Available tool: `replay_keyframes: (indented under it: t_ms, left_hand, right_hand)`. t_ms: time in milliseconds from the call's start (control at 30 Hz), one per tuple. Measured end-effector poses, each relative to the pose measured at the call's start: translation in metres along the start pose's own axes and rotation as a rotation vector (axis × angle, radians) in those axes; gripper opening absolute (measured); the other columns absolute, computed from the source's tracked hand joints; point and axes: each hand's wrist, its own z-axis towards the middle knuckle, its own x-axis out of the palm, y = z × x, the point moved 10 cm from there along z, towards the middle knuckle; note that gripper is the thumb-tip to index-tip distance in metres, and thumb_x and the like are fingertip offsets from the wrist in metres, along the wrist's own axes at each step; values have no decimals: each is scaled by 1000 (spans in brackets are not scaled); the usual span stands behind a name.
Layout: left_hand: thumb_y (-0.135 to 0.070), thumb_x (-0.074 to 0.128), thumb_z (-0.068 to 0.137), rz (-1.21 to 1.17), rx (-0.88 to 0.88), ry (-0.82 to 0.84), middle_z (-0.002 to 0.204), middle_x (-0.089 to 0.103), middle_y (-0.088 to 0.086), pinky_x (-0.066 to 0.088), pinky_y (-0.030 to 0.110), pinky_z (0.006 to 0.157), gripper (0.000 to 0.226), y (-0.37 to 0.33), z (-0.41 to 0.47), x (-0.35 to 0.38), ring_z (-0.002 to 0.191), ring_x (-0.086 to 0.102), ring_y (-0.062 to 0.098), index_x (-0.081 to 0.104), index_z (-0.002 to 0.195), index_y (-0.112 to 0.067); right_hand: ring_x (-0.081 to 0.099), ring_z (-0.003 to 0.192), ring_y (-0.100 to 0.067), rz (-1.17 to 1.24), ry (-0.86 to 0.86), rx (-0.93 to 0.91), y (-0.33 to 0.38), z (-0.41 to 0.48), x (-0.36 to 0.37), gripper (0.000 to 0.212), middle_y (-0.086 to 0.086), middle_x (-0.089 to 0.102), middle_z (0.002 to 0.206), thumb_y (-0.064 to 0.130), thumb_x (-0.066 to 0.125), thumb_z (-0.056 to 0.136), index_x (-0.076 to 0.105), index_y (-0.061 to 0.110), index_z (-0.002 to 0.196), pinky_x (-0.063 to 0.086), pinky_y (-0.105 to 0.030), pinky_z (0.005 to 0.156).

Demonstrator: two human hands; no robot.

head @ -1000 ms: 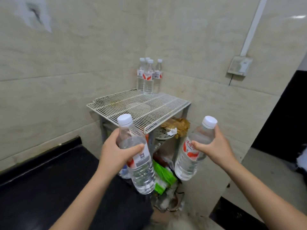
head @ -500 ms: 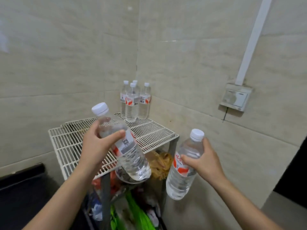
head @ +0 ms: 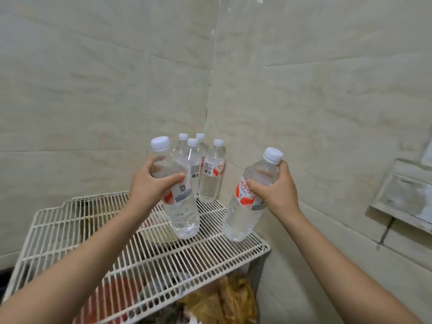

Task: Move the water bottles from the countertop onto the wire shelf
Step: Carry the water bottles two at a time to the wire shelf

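Note:
My left hand (head: 149, 185) grips a clear water bottle (head: 180, 213) with a white cap and red-and-white label, held tilted just above the white wire shelf (head: 77, 232). My right hand (head: 275, 188) grips a second such bottle (head: 245, 209), tilted, over the shelf's right part near the wall. Several more bottles (head: 211, 174) stand upright in the shelf's back corner, right behind the left-hand bottle. The countertop is out of view.
Beige tiled walls meet in a corner directly behind the shelf. A wall box (head: 406, 197) sticks out on the right. Under the wire grid lie a bowl, red packaging and yellowish bags (head: 222, 302).
Both hands have carried their bottles forward and up, from in front of the shelf to over its top. The view has closed in on the corner.

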Motion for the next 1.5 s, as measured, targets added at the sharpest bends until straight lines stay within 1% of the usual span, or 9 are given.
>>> replay_keyframes:
  t_ms: [133, 267, 367, 533, 767, 1000, 1200, 1333, 1500]
  left_hand:
    - [-21, 76, 65, 53, -8, -15, 116, 58, 11, 52, 45, 88, 66, 20, 40, 27, 102, 59, 29, 46, 123, -20]
    - [-38, 77, 52, 121, -48, -25, 117, 58, 8, 55, 49, 84, 75, 40, 66, 49, 101, 60, 29, 48, 120, -25]
    - [-32, 80, 57, 172, -70, -47, 119, 57, 8, 55, 47, 83, 70, 52, 79, 60, 101, 60, 28, 48, 119, -26]
    - [-24, 80, 62, 247, -94, -46, 118, 57, 7, 56, 41, 80, 71, 63, 91, 70, 100, 60, 26, 46, 124, -21]
    - [-47, 80, 44, 351, -74, 18, 115, 57, 3, 53, 49, 87, 76, 63, 99, 83, 102, 60, 26, 49, 112, -34]
    - [-56, 74, 39, 370, -47, 15, 118, 58, 6, 53, 48, 88, 78, 70, 107, 93, 104, 60, 25, 48, 112, -42]
    - [-31, 82, 57, 393, 11, -28, 122, 50, 6, 50, 47, 94, 78, 62, 109, 98, 109, 56, 24, 46, 127, -24]
    - [-28, 81, 62, 420, 15, -34, 130, 46, 9, 46, 46, 99, 88, 62, 109, 95, 115, 52, 23, 35, 136, -21]
    - [-30, 78, 66, 490, 45, -61, 136, 40, 9, 42, 40, 103, 95, 53, 96, 93, 120, 46, 22, 23, 143, -22]
  right_hand:
    - [60, 101, -27, -74, 100, 20, -28, 44, 40, 64, -2, 63, 109, 30, 76, 66, 43, 20, 120, 47, -35, 82]
    - [62, 96, -20, -73, 163, 22, -50, 79, 76, 59, 10, 60, 98, 39, 73, 62, 45, 31, 113, 51, -37, 81]
    - [61, 97, -16, -31, 190, 23, -57, 101, 97, 58, 13, 59, 100, 40, 73, 61, 45, 35, 112, 51, -39, 84]
    - [60, 100, -18, -15, 271, -12, -67, 126, 125, 62, 8, 62, 108, 33, 76, 63, 47, 33, 117, 50, -38, 87]
    - [58, 106, -19, 53, 319, -35, -77, 139, 150, 65, -1, 60, 120, 19, 77, 65, 48, 22, 123, 43, -27, 81]
    - [54, 112, -21, 32, 329, -81, -83, 144, 155, 64, -4, 56, 124, 29, 74, 67, 45, 23, 124, 46, -40, 94]
    - [49, 119, -20, -9, 302, -125, -82, 136, 153, 67, 0, 50, 131, 38, 66, 74, 36, 24, 131, 44, -35, 91]
    - [30, 135, -22, -49, 234, -156, -79, 122, 141, 72, -6, 30, 148, 38, 56, 85, 17, 19, 143, 32, -37, 106]
    - [34, 131, -29, -20, 10, -219, -65, 90, 114, 76, -14, 41, 140, 48, 41, 78, 28, 7, 141, 21, -32, 110]
